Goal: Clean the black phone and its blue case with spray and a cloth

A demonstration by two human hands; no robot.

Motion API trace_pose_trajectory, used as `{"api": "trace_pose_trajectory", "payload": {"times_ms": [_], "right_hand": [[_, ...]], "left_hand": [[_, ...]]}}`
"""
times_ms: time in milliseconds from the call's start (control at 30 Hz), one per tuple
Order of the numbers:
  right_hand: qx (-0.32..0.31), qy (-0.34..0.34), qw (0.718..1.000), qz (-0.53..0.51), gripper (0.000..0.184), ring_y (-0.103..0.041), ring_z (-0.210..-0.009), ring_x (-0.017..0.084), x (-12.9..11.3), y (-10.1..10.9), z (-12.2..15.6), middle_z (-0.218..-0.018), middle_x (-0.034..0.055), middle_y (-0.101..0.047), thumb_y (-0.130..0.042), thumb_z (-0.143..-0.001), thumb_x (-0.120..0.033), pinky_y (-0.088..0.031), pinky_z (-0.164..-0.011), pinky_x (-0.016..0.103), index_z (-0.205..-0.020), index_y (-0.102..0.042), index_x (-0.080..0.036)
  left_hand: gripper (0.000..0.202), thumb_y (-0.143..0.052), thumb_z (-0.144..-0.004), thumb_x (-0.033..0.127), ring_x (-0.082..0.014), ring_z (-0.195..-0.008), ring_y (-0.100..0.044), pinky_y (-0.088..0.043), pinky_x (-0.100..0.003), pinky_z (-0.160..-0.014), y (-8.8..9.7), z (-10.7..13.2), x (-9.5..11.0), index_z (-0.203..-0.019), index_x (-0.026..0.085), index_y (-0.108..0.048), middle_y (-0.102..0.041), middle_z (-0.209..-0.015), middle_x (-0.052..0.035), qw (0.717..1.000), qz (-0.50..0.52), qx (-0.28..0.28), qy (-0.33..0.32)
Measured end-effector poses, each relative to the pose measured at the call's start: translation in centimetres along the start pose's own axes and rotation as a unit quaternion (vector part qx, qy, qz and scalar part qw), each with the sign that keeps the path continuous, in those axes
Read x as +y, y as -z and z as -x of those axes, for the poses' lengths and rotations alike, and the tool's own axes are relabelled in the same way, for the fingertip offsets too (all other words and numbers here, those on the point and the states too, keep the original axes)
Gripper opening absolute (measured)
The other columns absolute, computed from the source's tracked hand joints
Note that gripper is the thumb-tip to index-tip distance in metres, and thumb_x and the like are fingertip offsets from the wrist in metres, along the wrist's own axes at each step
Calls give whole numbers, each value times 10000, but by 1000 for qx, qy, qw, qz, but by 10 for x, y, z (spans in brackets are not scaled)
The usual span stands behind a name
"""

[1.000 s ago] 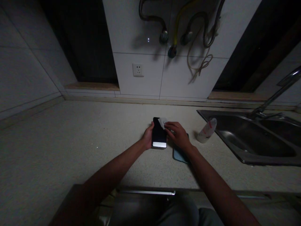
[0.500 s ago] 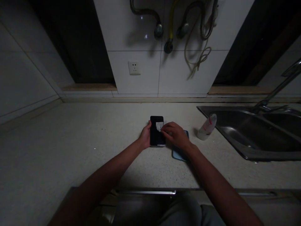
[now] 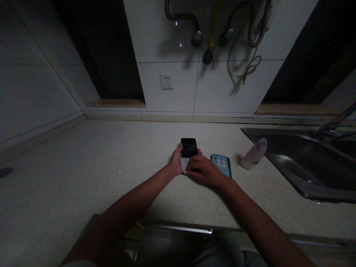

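Note:
A black smartphone [image 3: 189,147] is held above the counter, screen up, by my left hand [image 3: 176,160]. My left thumb lies along its left edge and fingertips show at its right edge. My right hand [image 3: 202,168] is closed on a white wipe [image 3: 184,164], pressed against the lower part of the screen. The hand and wipe hide the phone's bottom end. Just right of my right hand, a blue phone case [image 3: 222,164] with camera cutouts lies on the counter, partly covered by my wrist.
A crumpled, translucent plastic packet [image 3: 254,154] with red marks stands right of the case. Beyond it is a steel sink [image 3: 280,181] with a faucet [image 3: 333,124]. A socket [image 3: 167,82] and hoses [image 3: 251,26] are on the tiled wall behind the speckled counter [image 3: 125,148].
My right hand has slid the wipe from the upper right of the screen down to its lower end. More of the blue case now shows. The view has shifted slightly left.

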State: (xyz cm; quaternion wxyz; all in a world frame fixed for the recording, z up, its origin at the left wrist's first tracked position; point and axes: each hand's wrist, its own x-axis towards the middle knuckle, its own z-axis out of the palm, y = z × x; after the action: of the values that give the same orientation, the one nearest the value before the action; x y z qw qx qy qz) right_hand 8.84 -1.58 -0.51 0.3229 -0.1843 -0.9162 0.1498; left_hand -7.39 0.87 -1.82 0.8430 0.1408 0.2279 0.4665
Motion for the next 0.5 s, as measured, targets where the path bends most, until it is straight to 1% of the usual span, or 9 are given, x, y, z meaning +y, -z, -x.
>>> {"api": "trace_pose_trajectory", "payload": {"times_ms": [67,167,267,367,433,500], "right_hand": [[-9,-12,1000,-9,77,-627,-902,210,6,5,2,-894,67,-685,-685,-896,-261,-490,-838,370,-887,-720,-193],[-29,-49,997,-47,101,-642,-853,193,15,16,7,-859,49,-690,-686,-894,-271,-499,-781,328,-836,-732,-204],[-22,-95,992,-75,123,-649,-794,178,20,22,12,-822,32,-697,-670,-897,-268,-500,-755,314,-811,-739,-213],[18,-136,989,-61,107,-657,-795,183,23,21,13,-829,33,-701,-677,-882,-269,-501,-776,329,-813,-738,-215],[58,-147,987,-41,109,-660,-814,192,25,18,13,-851,41,-696,-678,-880,-282,-505,-791,342,-813,-731,-213],[102,-149,983,-21,125,-655,-836,204,27,16,12,-863,49,-686,-663,-892,-298,-508,-794,353,-819,-723,-216]], "left_hand": [[767,-312,-975,626,-326,-996,-704,-492,-438,-937,0,1,1,-1304,-10,-586,-730,-1051,-236,1000,-2,8,-4],[720,-311,-980,614,-321,-964,-711,-505,-444,-913,-3,3,1,-1275,32,-615,-739,-1041,-211,999,-14,31,-6],[706,-314,-975,616,-327,-925,-716,-518,-465,-889,-8,5,1,-1256,49,-627,-742,-1026,-204,999,-27,41,-5],[709,-303,-978,609,-332,-897,-719,-530,-470,-859,-12,7,1,-1239,40,-636,-742,-996,-211,999,-25,32,-7],[699,-305,-983,599,-320,-856,-723,-536,-455,-843,-13,7,1,-1212,37,-651,-746,-942,-202,999,-22,30,-8],[664,-328,-986,585,-297,-800,-725,-540,-434,-832,-11,6,0,-1185,50,-666,-748,-876,-174,999,-23,34,-5]]}}
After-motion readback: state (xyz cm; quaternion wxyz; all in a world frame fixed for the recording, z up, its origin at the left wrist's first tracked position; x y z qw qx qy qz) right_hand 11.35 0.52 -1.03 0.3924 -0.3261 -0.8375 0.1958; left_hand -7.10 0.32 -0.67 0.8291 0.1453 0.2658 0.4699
